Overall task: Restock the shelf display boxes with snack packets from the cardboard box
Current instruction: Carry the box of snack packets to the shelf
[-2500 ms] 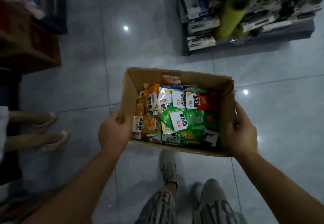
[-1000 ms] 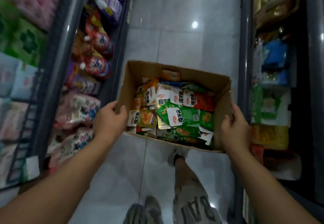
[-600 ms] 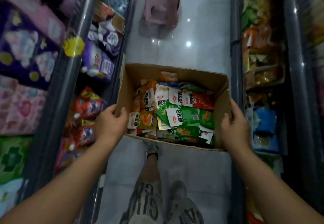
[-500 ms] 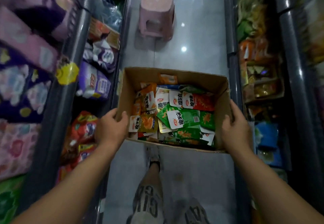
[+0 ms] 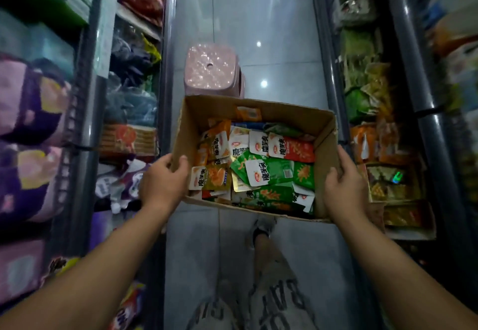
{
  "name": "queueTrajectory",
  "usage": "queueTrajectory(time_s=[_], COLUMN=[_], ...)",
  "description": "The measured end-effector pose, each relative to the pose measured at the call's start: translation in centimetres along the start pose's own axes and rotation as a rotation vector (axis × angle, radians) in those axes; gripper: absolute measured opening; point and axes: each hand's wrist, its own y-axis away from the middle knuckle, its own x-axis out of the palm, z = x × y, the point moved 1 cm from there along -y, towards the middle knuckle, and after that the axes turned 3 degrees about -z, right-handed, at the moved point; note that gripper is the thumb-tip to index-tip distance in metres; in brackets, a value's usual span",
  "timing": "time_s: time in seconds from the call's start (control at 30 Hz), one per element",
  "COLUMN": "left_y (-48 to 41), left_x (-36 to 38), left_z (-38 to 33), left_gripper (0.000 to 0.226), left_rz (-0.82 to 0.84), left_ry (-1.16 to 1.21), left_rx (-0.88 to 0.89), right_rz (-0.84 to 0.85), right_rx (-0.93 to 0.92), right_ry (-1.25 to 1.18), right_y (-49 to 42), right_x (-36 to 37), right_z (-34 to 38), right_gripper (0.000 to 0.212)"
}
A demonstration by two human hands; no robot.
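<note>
I carry an open cardboard box (image 5: 289,113) at waist height in a narrow shop aisle. It holds several snack packets (image 5: 261,172) in green, orange and red with white labels. My left hand (image 5: 161,181) grips the box's left wall, thumb over the rim. My right hand (image 5: 345,183) grips the right wall the same way. Shelf display boxes (image 5: 393,182) with orange and yellow-green packets sit on the right shelf, just beside the box.
A pink plastic stool (image 5: 210,72) stands on the tiled floor right beyond the box. The left shelves (image 5: 85,133) hold wrapped tissue packs and bagged goods. The right shelf rail (image 5: 333,76) runs close by the box. My legs and a shoe (image 5: 263,229) are below.
I have walked from open floor into the aisle with the box in both hands. The pink stool has come much closer, now just beyond the box. My grip has not changed.
</note>
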Motion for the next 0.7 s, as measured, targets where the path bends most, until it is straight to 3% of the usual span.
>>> queueTrajectory(time_s=[0.07, 0.13, 0.33, 0.57, 0.7], left_y=[-4.1, -8.1, -19.7, -31.3, -36.6], left_x=[1.0, 2.0, 4.6, 8.9, 11.8], left_z=[-3.9, -7.7, -18.6, -31.7, -38.6], left_gripper=[0.032, 0.022, 0.042, 0.019, 0.035], left_rz=[0.013, 0.021, 0.039, 0.108, 0.155], left_ry=[-0.014, -0.015, -0.094, -0.185, -0.233], left_rx=[0.026, 0.056, 0.13, 0.268, 0.334], right_rz=[0.004, 0.0, -0.096, -0.221, -0.294], right_rx=[0.014, 0.056, 0.128, 0.245, 0.323], right_ry=[0.004, -0.011, -0.039, -0.041, -0.105], right_y=[-4.3, -8.3, -19.8, -30.7, -35.8], right_x=[0.4, 0.8, 2.3, 3.7, 4.2], right_z=[2.2, 4.1, 8.8, 13.0, 13.9], right_gripper=[0.05, 0.05, 0.054, 0.055, 0.053])
